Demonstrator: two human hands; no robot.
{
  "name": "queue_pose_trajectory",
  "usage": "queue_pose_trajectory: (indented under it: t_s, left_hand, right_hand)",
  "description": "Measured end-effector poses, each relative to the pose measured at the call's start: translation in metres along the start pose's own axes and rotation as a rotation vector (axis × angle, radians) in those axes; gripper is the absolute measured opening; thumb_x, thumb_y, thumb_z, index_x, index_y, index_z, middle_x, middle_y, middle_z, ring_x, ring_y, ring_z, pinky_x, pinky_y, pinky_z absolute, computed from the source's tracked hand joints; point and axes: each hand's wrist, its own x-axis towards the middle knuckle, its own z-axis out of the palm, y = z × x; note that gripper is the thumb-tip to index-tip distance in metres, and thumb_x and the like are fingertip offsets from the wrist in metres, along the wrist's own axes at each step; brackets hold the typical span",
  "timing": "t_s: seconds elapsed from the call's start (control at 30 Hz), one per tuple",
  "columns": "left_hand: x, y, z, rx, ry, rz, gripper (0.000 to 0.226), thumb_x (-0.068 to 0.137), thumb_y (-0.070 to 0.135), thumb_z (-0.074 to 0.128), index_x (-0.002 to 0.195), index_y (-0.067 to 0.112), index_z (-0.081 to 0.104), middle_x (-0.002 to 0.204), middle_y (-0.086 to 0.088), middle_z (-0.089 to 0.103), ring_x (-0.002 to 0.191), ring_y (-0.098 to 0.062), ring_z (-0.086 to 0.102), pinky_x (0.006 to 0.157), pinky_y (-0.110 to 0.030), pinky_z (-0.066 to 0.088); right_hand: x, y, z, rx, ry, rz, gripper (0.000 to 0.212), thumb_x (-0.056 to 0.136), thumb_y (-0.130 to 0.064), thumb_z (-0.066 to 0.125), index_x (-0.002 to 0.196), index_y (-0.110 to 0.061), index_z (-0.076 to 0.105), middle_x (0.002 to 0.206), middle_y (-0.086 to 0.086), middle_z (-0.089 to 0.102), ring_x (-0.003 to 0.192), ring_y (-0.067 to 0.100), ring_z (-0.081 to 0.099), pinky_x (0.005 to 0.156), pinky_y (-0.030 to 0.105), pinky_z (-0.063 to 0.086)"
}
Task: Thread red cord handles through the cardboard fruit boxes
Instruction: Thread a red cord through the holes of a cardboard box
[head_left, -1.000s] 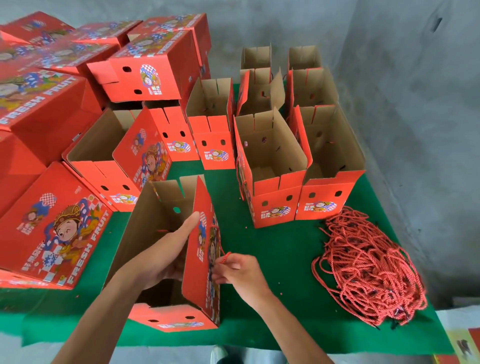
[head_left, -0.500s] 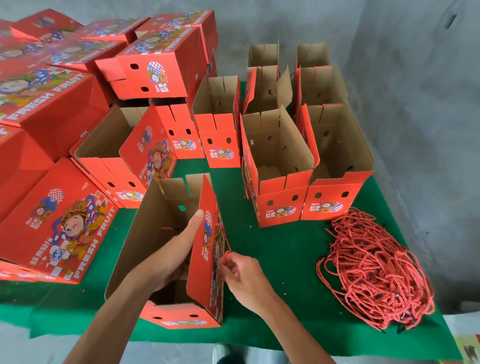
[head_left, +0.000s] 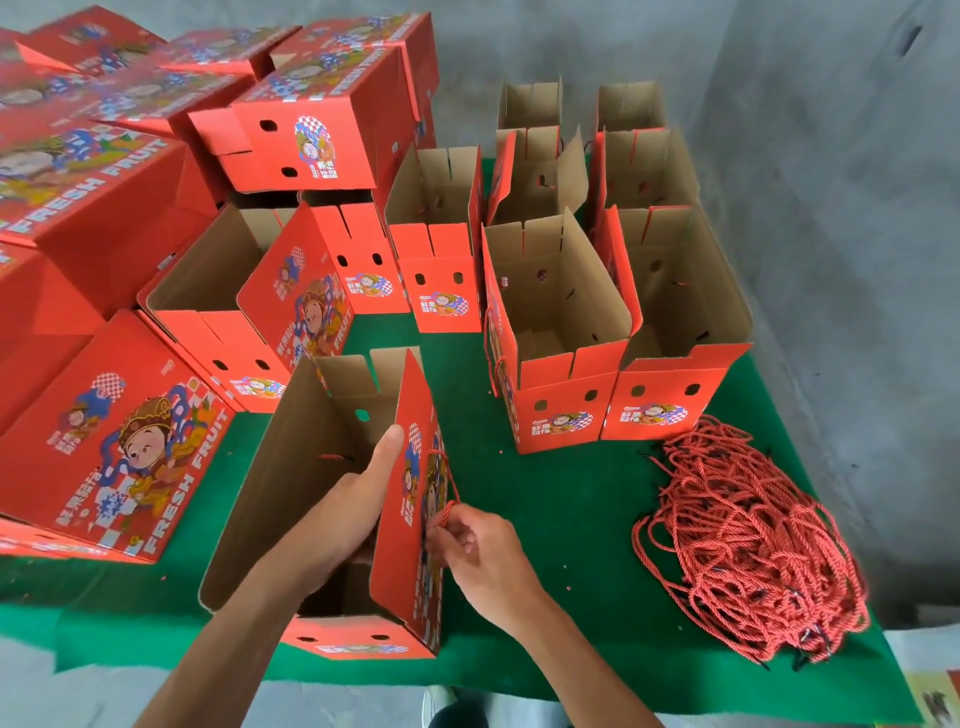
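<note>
Here the right hand (head_left: 478, 545) pinches the red cord (head_left: 448, 486) just right of the near box (head_left: 410, 525), cord running up-left into its printed wall; the left hand (head_left: 353, 512) lies flat inside, bracing it.

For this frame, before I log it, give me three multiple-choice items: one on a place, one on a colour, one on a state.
1. Where does the heap of loose red twisted cords lie?
A. person's right
B. inside a box
C. on the floor

2. What colour is the cloth table cover?
A. blue
B. green
C. white

3. What does the right hand hold?
A. nothing
B. scissors
C. a red cord

Answers:
1 A, the heap sits at the cover's right side.
2 B, green shows between the boxes.
3 C, its grip pinches cord against the nearest open red cardboard box, while the left hand steadies that wall.
</note>
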Motion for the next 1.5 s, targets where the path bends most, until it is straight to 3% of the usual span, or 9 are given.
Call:
queue_pose_trajectory:
  t_s: [0.3, 0.43, 0.53, 0.6, 0.7, 0.8, 1.0, 1.2, 1.5]
  left_hand:
    - [0.007, -0.011, -0.005, -0.021, -0.014, -0.014, 0.082, 0.092, 0.08, 0.033, 0.144, 0.019, 0.05, 0.14, -0.014, 0.058, 0.125, -0.035, 0.059, 0.105, -0.053, 0.049]
    - [0.01, -0.017, -0.007, -0.076, -0.024, -0.012, 0.058, 0.105, 0.051, 0.039, 0.138, 0.008, 0.058, 0.128, -0.018, 0.066, 0.12, -0.036, 0.065, 0.1, -0.05, 0.054]
    - [0.009, -0.015, -0.011, -0.122, -0.124, -0.064, 0.092, 0.092, 0.081, 0.029, 0.102, 0.003, 0.078, 0.102, -0.022, 0.075, 0.096, -0.031, 0.075, 0.074, -0.035, 0.063]
    - [0.01, -0.015, -0.012, -0.121, -0.137, -0.07, 0.086, 0.091, 0.079, 0.034, 0.082, 0.008, 0.081, 0.089, -0.018, 0.076, 0.082, -0.024, 0.077, 0.07, -0.031, 0.061]
    - [0.013, -0.021, -0.016, 0.046, -0.239, 0.0, 0.042, 0.102, 0.047, 0.05, 0.111, 0.014, 0.073, 0.102, -0.009, 0.078, 0.098, -0.02, 0.076, 0.089, -0.038, 0.06]
    - [0.014, -0.025, -0.015, 0.251, -0.229, 0.079, 0.024, 0.097, 0.032, 0.063, 0.114, 0.015, 0.068, 0.101, -0.003, 0.078, 0.1, -0.02, 0.075, 0.094, -0.045, 0.059]
    - [0.017, -0.023, -0.007, 0.501, -0.194, 0.153, 0.042, 0.097, 0.02, 0.067, 0.135, 0.01, 0.052, 0.126, -0.014, 0.064, 0.117, -0.03, 0.063, 0.105, -0.049, 0.05]
    - [0.019, -0.014, -0.001, 0.556, -0.156, 0.169, 0.035, 0.092, 0.008, 0.072, 0.125, 0.004, 0.061, 0.119, -0.017, 0.069, 0.111, -0.031, 0.068, 0.095, -0.047, 0.057]
    - [0.027, 0.017, 0.001, 0.553, 0.096, 0.229, 0.028, 0.092, 0.001, 0.063, 0.119, -0.005, 0.064, 0.115, -0.02, 0.07, 0.101, -0.028, 0.069, 0.089, -0.035, 0.057]
  right_hand:
    - [0.003, 0.011, 0.007, 0.4, 0.006, 0.098, 0.01, 0.099, -0.009, 0.067, 0.091, -0.008, 0.073, 0.082, 0.006, 0.073, 0.074, 0.02, 0.068, 0.074, 0.037, 0.059]
    - [0.004, 0.014, 0.01, 0.381, 0.027, 0.106, 0.013, 0.1, -0.009, 0.065, 0.089, -0.009, 0.072, 0.08, 0.005, 0.073, 0.074, 0.02, 0.067, 0.075, 0.038, 0.06]
    - [0.003, 0.014, 0.01, 0.292, 0.047, 0.099, 0.014, 0.101, -0.011, 0.064, 0.09, -0.009, 0.071, 0.08, 0.004, 0.073, 0.074, 0.019, 0.068, 0.077, 0.041, 0.061]
    - [0.001, 0.013, 0.009, 0.218, 0.035, 0.079, 0.014, 0.102, -0.014, 0.064, 0.09, -0.011, 0.071, 0.082, 0.002, 0.074, 0.076, 0.017, 0.069, 0.08, 0.042, 0.063]
    - [-0.001, 0.012, 0.007, 0.124, -0.008, 0.036, 0.015, 0.102, -0.021, 0.065, 0.089, -0.021, 0.072, 0.084, -0.002, 0.075, 0.08, 0.014, 0.071, 0.083, 0.043, 0.063]
    - [0.003, 0.009, 0.006, 0.193, -0.025, 0.064, 0.009, 0.099, -0.019, 0.07, 0.091, -0.015, 0.073, 0.082, 0.001, 0.075, 0.075, 0.016, 0.071, 0.075, 0.038, 0.062]
    - [0.003, 0.009, 0.005, 0.348, -0.026, 0.108, 0.016, 0.095, -0.011, 0.074, 0.089, 0.004, 0.073, 0.078, 0.006, 0.073, 0.071, 0.021, 0.066, 0.07, 0.036, 0.056]
    - [0.003, 0.01, 0.016, 0.407, 0.042, 0.064, 0.029, 0.099, -0.02, 0.07, 0.086, 0.006, 0.063, 0.077, 0.002, 0.07, 0.073, 0.017, 0.064, 0.069, 0.03, 0.053]
    - [0.014, -0.002, 0.019, 0.313, 0.113, -0.107, 0.029, 0.107, -0.034, 0.052, 0.116, -0.016, 0.073, 0.106, 0.003, 0.079, 0.104, 0.018, 0.075, 0.089, 0.025, 0.055]
